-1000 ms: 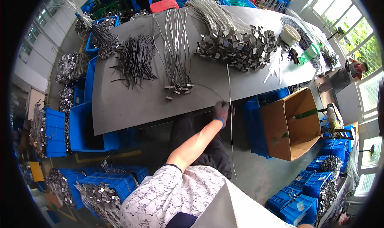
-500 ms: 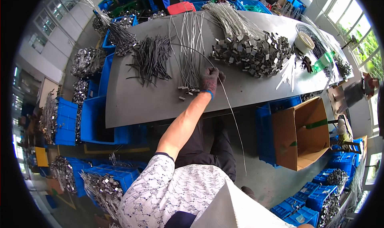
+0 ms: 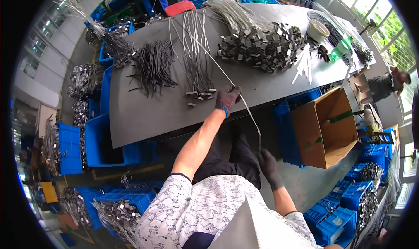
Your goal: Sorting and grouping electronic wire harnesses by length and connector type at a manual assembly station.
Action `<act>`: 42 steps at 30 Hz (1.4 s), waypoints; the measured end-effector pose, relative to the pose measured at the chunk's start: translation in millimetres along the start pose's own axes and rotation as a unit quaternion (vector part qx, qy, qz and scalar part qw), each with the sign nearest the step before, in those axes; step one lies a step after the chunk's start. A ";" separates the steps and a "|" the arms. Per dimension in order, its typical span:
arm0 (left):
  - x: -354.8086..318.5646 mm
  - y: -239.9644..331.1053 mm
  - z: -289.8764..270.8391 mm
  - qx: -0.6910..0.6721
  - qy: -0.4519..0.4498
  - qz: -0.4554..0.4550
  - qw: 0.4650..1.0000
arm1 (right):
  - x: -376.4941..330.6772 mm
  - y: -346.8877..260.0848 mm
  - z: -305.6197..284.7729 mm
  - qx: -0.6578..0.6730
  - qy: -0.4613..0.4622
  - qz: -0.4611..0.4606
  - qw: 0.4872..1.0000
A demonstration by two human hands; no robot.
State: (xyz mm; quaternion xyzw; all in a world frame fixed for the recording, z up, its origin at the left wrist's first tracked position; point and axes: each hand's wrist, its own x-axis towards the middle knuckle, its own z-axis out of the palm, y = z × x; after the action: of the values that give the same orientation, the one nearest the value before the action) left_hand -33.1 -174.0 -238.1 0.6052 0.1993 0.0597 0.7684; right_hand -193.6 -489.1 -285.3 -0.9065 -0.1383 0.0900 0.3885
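Observation:
A long thin wire (image 3: 224,74) slants from the table down toward my lap. My left hand (image 3: 228,98), in a dark grey glove with a blue cuff, is closed around it at the table's front edge. My right hand (image 3: 269,167), gloved too, pinches the wire's lower end, where a short darker stretch shows. Beyond my left hand lies a row of wires with small metal tags (image 3: 200,93). To its left is a pile of short dark strands (image 3: 153,67). On the right rises a large heap of wires with square metal tags (image 3: 262,48).
The grey metal table (image 3: 131,122) spans the view. On it sit white strips (image 3: 303,65), a tub (image 3: 317,31), a green bottle (image 3: 340,50) and a red cloth-like thing (image 3: 180,8). An open cardboard box (image 3: 307,131) and a blue crate (image 3: 104,140) flank me. Another person (image 3: 384,87) is at right.
My right hand has come into view and taken the wire's lower end. The wire, bowed before, is now straighter. My left hand sits slightly lower in the picture, still on it.

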 end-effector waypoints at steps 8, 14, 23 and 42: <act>38.1 20.6 -55.0 -0.412 -0.022 -0.040 0.910 | 51.8 -31.3 23.6 -0.156 -0.058 -0.124 0.978; 68.2 84.6 -138.2 -0.477 0.222 0.109 0.844 | -38.2 34.7 -0.6 -0.183 -0.115 -0.053 0.975; 43.8 79.8 -164.5 -0.327 0.121 0.061 0.935 | -74.0 50.9 -24.3 -0.238 -0.141 -0.049 0.960; -85.5 -47.0 -22.6 0.066 0.035 0.108 0.991 | 177.2 -116.5 101.0 0.382 0.095 0.074 0.916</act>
State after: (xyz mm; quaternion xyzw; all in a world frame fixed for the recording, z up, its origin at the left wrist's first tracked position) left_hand -126.8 -194.3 -267.2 0.6704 0.1632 0.1503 0.7081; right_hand -74.5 -286.8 -279.1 -0.7014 0.0115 0.0780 0.7084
